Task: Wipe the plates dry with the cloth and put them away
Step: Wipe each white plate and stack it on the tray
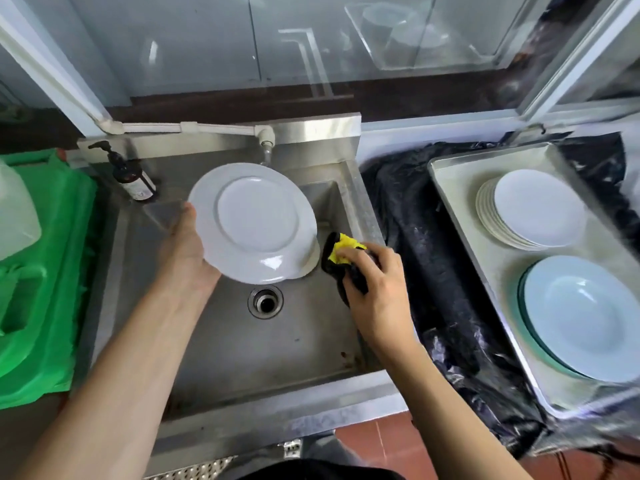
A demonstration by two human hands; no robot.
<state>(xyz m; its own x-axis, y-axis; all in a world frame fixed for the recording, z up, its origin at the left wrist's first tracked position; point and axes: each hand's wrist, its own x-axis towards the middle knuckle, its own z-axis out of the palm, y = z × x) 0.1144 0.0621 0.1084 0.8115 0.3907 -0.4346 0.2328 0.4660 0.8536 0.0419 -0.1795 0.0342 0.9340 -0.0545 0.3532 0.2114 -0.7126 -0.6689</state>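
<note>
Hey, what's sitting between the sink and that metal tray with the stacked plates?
In the head view, crumpled black plastic sheeting covers the counter between the sink and the tray; nothing else shows there.

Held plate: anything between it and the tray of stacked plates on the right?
Nothing solid visible. Held plate is above the sink; only the sink rim and black plastic sheet lie below the path to the tray.

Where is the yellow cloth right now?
The cloth is bunched in the right hand over the sink, just right of the plate the left hand holds.
</note>
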